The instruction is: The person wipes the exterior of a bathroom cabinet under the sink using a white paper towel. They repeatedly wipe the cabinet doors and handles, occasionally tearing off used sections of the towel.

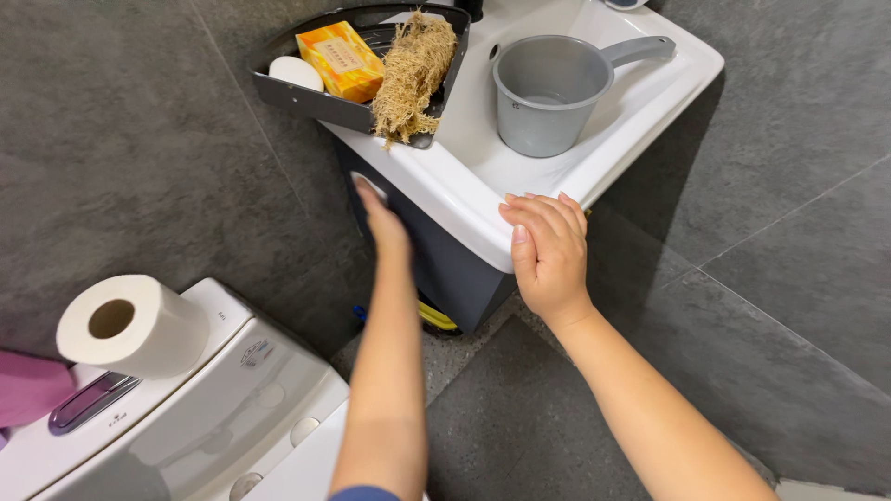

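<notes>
My right hand (549,249) rests flat on the front corner of a white sink (464,186), fingers together, holding nothing. My left hand (382,223) reaches under the sink's rim, fingers extended against the dark cabinet (455,269) beside a small white handle (365,183). Whether it grips anything is unclear. A grey plastic dipper (548,93) with a long handle sits in the basin.
A dark corner tray (325,107) holds a white soap bar (295,72), an orange box (340,59) and a fibrous scrubber (411,74). A toilet tank (186,408) carries a toilet paper roll (135,325). A pink cloth (28,388) lies far left. Grey tiles surround everything.
</notes>
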